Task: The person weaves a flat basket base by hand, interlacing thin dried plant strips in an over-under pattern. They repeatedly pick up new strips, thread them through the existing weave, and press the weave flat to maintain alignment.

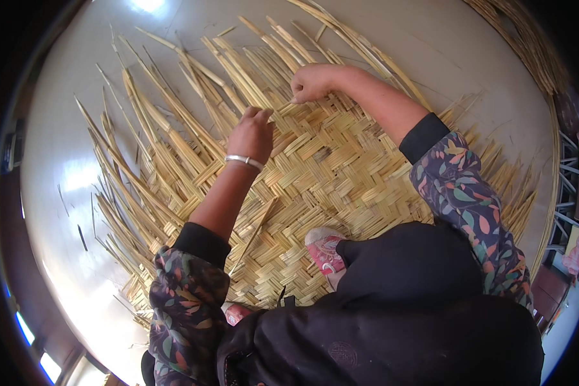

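Note:
A woven mat of flattened, straw-coloured reed strips [341, 167] lies on the floor beneath me, its pattern a diagonal twill. Near the mat's far edge, my left hand [249, 136], with a silver bangle at the wrist, is closed in a pinch. My right hand [314, 83] is closed too, a little farther off and to the right. A short length of reed strip [282, 107] shows between the two sets of fingertips, just above the weave; its ends are hidden in the fingers. Long unwoven strip ends [167, 128] fan out past the left and far edges.
A loose strip [254, 235] lies across the weave left of my foot [325, 251], which rests on the mat. The pale floor [444, 55] is glossy, with small scraps on it. A bundle of long reeds [527, 45] lies at the far right, near a metal rack [563, 193].

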The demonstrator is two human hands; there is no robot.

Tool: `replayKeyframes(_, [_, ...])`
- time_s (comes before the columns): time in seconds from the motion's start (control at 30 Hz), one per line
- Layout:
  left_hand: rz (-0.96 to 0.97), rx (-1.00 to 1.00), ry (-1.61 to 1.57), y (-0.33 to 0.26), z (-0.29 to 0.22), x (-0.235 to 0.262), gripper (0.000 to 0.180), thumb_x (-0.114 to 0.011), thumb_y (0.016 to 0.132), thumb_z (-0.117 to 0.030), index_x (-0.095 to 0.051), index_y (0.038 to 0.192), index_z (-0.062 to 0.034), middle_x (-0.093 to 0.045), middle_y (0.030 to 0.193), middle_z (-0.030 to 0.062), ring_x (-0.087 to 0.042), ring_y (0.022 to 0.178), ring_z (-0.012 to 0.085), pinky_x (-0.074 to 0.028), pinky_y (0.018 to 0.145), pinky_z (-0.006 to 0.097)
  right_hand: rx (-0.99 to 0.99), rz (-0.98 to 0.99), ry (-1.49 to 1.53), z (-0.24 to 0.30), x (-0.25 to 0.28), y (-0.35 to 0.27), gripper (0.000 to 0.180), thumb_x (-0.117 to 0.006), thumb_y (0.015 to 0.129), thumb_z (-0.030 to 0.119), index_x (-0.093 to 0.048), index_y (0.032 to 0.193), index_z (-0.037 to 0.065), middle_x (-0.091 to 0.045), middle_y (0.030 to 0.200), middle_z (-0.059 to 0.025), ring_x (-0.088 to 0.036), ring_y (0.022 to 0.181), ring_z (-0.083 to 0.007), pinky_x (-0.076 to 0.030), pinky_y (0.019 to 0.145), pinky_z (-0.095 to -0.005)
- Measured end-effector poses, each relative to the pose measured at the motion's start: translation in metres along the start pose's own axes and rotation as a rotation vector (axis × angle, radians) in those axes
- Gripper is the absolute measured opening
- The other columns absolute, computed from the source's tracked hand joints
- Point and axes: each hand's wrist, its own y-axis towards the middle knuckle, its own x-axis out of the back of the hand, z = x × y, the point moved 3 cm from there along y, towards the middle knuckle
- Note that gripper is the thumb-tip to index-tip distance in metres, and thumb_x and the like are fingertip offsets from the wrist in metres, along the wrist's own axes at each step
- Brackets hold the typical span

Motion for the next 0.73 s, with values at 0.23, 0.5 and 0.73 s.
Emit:
replayKeyframes(0.23, [0.109,0.072,-0.119,0.041,-0.012,-0.039,0.027,-0.063,0.078,-0.015,-0.065,0.103,-0.0049,-0.062,0.102,0.0167,-0.06,0.091,0.0347,-0.048,0.08,0.037,0.077,0.021,0.197,-0.028,0.006,-0.016,0.013,-0.063,0.079,0.018,-0.063,0.08,0.005,-0.061,0.069,-0.0019,-0.055,0.062,-0.0127,-0.044,0.057,-0.0306])
replayKeyframes(0.5, [0.228,0.323,-0.238,0.054,-0.014,-0.036,0.021,-0.068,0.078,-0.025,-0.069,0.084,-0.0046,-0.067,0.081,0.0112,-0.063,0.071,0.0209,-0.049,0.067,0.031,0.15,-0.185,0.674,-0.053,0.016,-0.028,0.021,-0.065,0.081,0.025,-0.063,0.09,0.006,-0.062,0.082,0.0003,-0.054,0.078,-0.0088,-0.044,0.072,-0.0264])
replayKeyframes(0.73, [-0.062,0.261,-0.07,0.046,-0.02,-0.036,0.027,-0.068,0.077,-0.034,-0.068,0.081,-0.0069,-0.065,0.079,0.0132,-0.063,0.075,0.0282,-0.049,0.07,0.037,0.007,-0.238,1.315,-0.07,0.004,0.023,0.064,-0.063,0.082,0.047,-0.047,0.129,0.006,-0.049,0.126,-0.0141,-0.041,0.118,-0.0151,-0.032,0.099,-0.0306])
